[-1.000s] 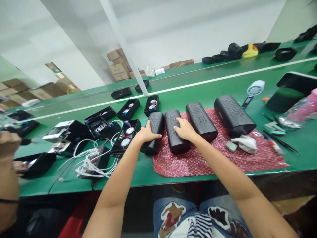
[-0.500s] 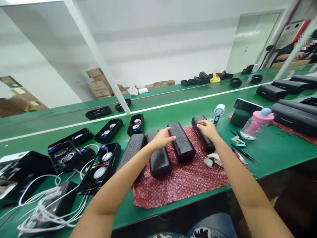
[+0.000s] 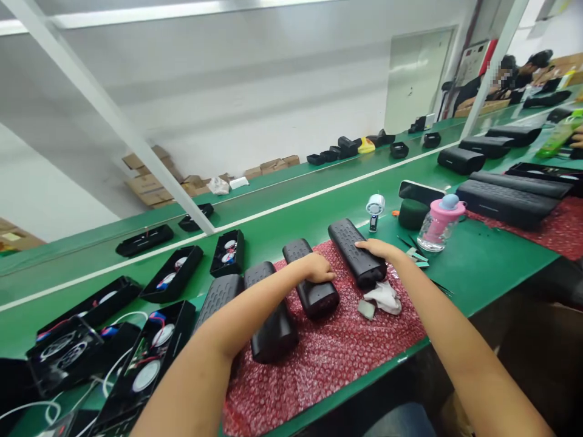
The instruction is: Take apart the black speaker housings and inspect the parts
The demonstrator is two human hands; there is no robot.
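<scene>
Several black cases with dimpled tops lie on red bubble wrap (image 3: 314, 370). My left hand (image 3: 320, 268) is closed over the upper right edge of a middle black case (image 3: 317, 298), its fingertips partly hidden. On the rightmost black case (image 3: 353, 246), my right hand (image 3: 379, 249) grips the right side, thumb on top and the other fingers mostly hidden behind it. A white cloth (image 3: 386, 297) and a small pale block (image 3: 367, 309) lie just below this case.
Open black housings (image 3: 170, 274) with wires and round parts stand on the left. Toward the right are a small fan (image 3: 375, 209), a pink-lidded bottle (image 3: 439, 224), tweezers and more black cases (image 3: 505, 200). People sit at the far right.
The view has shifted to the right. My left hand has closed and come down onto the middle case. The rightmost case is turned more toward me, with my right hand lower along its side.
</scene>
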